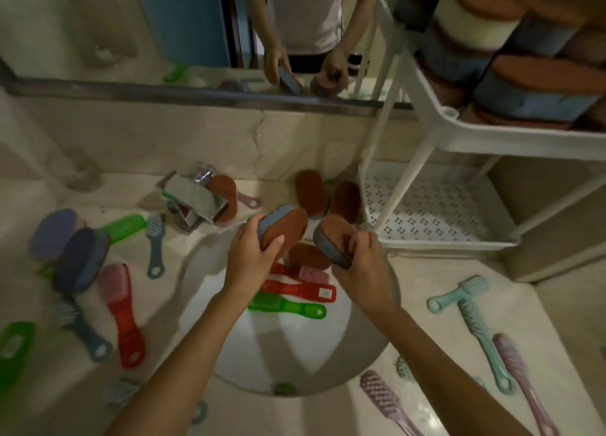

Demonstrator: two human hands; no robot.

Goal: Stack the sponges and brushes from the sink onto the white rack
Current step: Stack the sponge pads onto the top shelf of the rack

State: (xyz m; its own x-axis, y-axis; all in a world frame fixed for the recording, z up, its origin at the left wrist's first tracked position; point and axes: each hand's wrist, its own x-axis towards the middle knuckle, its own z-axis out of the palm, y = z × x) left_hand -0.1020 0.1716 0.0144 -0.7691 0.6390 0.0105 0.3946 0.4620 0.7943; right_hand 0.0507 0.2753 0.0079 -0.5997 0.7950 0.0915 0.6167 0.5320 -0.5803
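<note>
Hovering over the round white sink [295, 347], we've got fingers of our left hand [251, 262] clamped on the first sponge [285, 229] and fingers of our right hand [364, 268] on the second sponge [331, 239]. Both are oval, with scratchy rust faces and blue foam backs. Ribbed plastic brushes [296, 307] lie below. The white rack [436, 243] has its perforated lower tray open alongside; top shelf's cropped.

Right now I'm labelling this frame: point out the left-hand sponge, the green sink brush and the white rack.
Left-hand sponge [290, 227], head view, brown face.
Green brush [295, 307], head view, handle.
White rack [436, 206], head view, lower shelf.
</note>
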